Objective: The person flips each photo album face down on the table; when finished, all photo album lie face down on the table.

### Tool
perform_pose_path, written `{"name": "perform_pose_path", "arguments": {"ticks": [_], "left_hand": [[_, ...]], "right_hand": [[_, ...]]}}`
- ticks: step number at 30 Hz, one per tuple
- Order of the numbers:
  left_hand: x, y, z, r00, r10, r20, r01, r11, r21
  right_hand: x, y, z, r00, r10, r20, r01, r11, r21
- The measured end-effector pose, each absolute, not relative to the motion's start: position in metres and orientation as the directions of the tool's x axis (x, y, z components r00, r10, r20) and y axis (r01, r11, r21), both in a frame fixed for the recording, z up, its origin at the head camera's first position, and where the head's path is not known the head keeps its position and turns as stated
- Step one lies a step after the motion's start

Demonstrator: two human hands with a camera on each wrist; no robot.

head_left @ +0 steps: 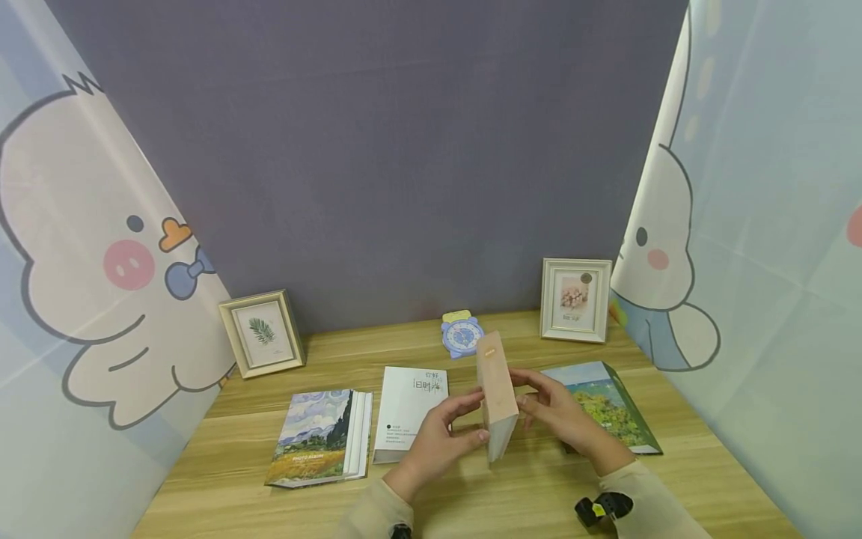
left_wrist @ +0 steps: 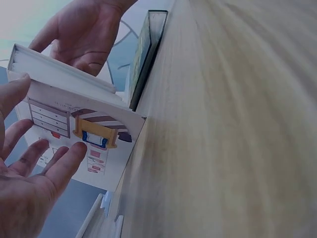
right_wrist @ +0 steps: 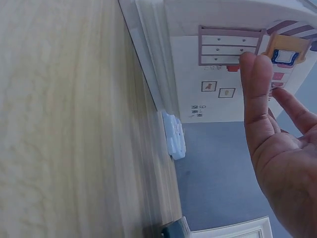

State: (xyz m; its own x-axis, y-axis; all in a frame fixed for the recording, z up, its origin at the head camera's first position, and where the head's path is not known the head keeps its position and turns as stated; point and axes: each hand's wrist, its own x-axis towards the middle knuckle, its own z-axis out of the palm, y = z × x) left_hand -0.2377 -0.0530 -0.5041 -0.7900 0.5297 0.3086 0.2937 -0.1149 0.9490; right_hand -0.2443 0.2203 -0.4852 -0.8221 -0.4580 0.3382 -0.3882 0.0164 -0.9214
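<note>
Pink-spined hardcover book (head_left: 498,378) held roughly upright, spine up, about midway between left and right edges of the counter (head_left: 229,479). Long axis runs back edge toward wearer. Left grip (head_left: 438,442) and right grip (head_left: 562,415) equally near: fingers fairly straight, touching opposite covers. Lower-edge contact unclear.
</note>
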Motion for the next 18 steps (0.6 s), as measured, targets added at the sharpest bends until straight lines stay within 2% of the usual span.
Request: {"name": "perform_pose_path", "arguments": {"ticks": [18], "left_hand": [[-0.2388,-0.0478,-0.5037,-0.775,0.58,0.251,0.234,-0.105,0.966]], "right_hand": [[-0.2427,0.2282,-0.4788,-0.847,-0.445,0.291,-0.325,-0.001,-0.946]]}}
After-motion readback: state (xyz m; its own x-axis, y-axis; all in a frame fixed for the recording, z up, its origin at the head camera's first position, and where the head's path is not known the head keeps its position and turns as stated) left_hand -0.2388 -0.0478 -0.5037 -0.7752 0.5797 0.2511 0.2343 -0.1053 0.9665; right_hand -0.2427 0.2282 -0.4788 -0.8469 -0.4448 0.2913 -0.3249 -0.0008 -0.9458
